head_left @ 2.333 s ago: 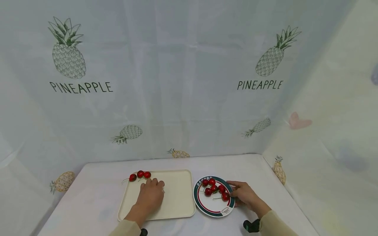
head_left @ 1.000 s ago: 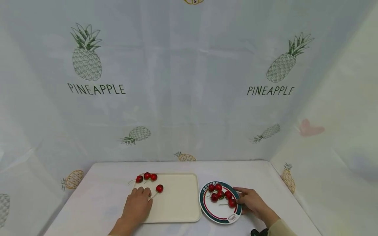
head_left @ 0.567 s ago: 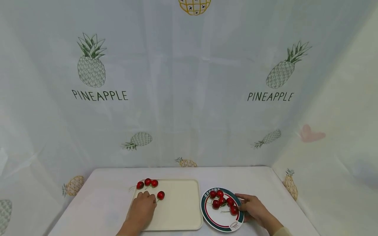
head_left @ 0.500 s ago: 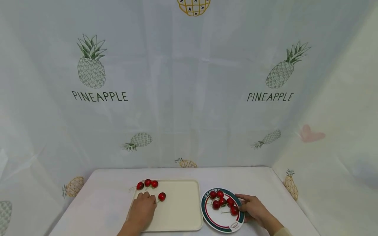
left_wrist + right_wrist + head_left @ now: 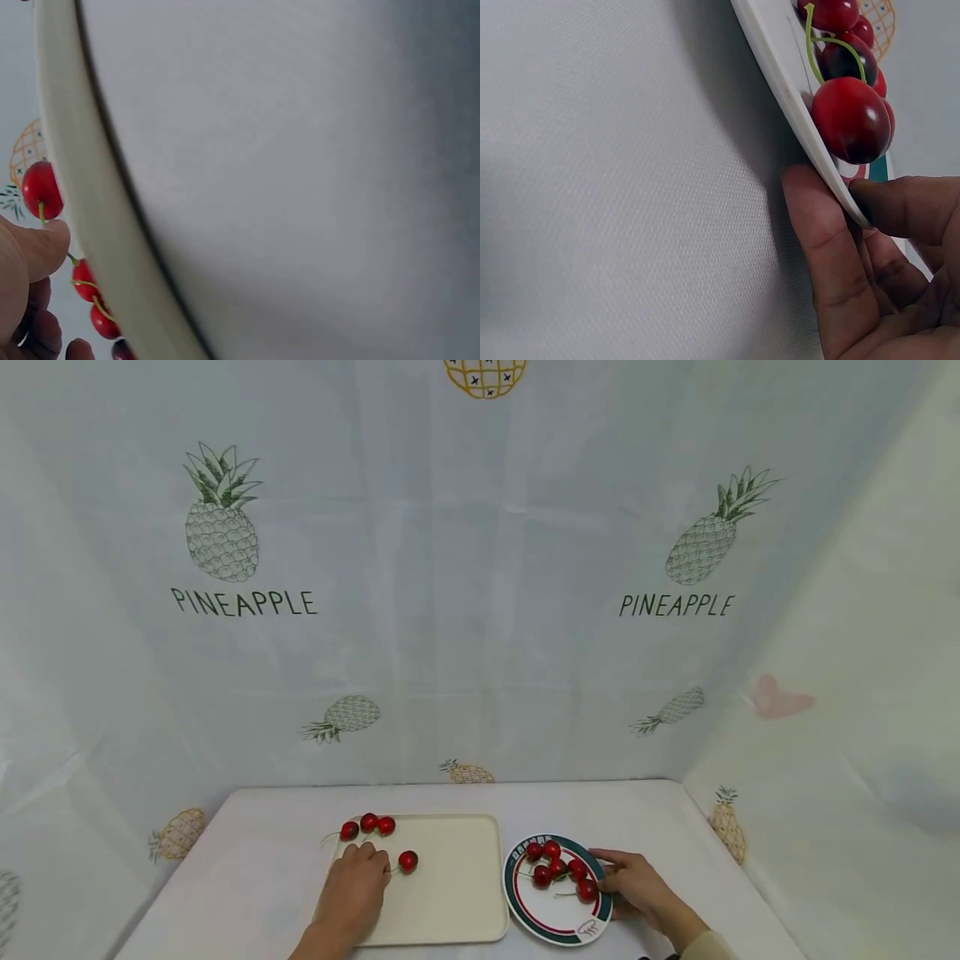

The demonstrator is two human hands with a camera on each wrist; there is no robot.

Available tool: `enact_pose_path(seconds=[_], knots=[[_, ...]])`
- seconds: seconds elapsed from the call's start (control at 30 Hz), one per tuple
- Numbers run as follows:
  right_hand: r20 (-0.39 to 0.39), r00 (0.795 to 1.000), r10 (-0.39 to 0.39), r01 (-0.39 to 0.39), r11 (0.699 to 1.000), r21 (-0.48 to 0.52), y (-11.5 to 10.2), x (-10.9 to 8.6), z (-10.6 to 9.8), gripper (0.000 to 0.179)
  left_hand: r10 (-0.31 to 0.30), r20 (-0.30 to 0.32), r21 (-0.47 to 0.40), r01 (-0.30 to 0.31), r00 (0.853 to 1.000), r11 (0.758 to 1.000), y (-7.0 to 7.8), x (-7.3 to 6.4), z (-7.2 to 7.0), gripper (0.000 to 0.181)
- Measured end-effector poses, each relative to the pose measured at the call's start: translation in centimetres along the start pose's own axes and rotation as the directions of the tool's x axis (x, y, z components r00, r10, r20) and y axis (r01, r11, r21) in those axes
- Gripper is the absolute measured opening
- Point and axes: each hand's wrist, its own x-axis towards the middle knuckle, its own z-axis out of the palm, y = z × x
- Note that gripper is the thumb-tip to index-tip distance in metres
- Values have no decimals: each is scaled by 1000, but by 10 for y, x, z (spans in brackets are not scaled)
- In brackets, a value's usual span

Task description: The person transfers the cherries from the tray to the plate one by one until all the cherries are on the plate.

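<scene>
Head view: your left hand [image 5: 351, 887], palm down over the cream tray [image 5: 446, 906], has a stemmed cherry [image 5: 408, 861] just beyond it; your right hand [image 5: 636, 883] meets the plate [image 5: 546, 913]. Left wrist: a loose pinch could drop the cherry; your thumb clamps its stem. Right wrist: tilting could roll the plate's cherries [image 5: 853, 120] off; thumb above, finger beneath, you grip its rim.

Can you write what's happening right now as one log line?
left hand: pinches cherry by its stem | right hand: grips plate | plate: six cherries | tray: three more cherries at far-left corner
</scene>
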Motion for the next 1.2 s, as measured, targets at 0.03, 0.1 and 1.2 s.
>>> enact_pose_path(seconds=[0.03,0.1,1.2], knots=[[1,1000,2,-2,1000,-1,2,0,0,59,7,-2,1,-7,1000,1000,1,0,0,22],[-2,1000,9,-9,1000,-2,4,-1,1,59,27,-14,-10,-27,1000,1000,4,0,-1,21],[32,999,-41,41,999,-1,-6,6,-5,54,234,61,-187,-219,970,958,99,51,-13,7]])
